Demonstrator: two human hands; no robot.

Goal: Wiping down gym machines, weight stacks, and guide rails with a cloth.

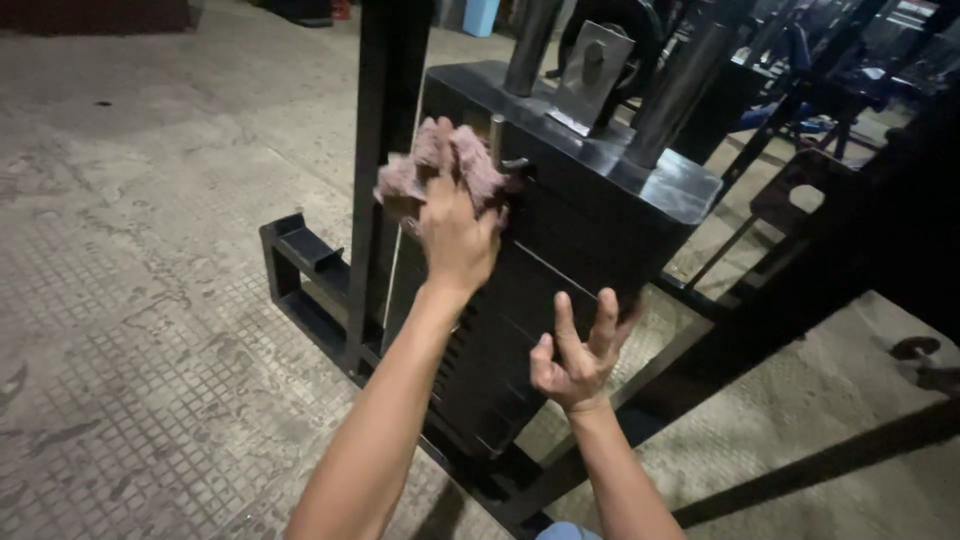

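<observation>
My left hand [455, 235] gripping a crumpled pinkish cloth [445, 160] against the black metal weight stack [560, 250], my right hand [578, 355] open, fingers spread beside it, worn concrete floor [150, 250] below.

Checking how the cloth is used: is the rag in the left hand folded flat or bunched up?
Bunched up. The pinkish rag sits crumpled under the left hand, pressed against the black weight stack.

Single head view, looking steeply down, close to weight stack [560, 250]

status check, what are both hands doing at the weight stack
Left hand presses pinkish rag against black weight stack. Right hand open, fingers spread, at stack's lower edge. Nothing in the way.
</observation>
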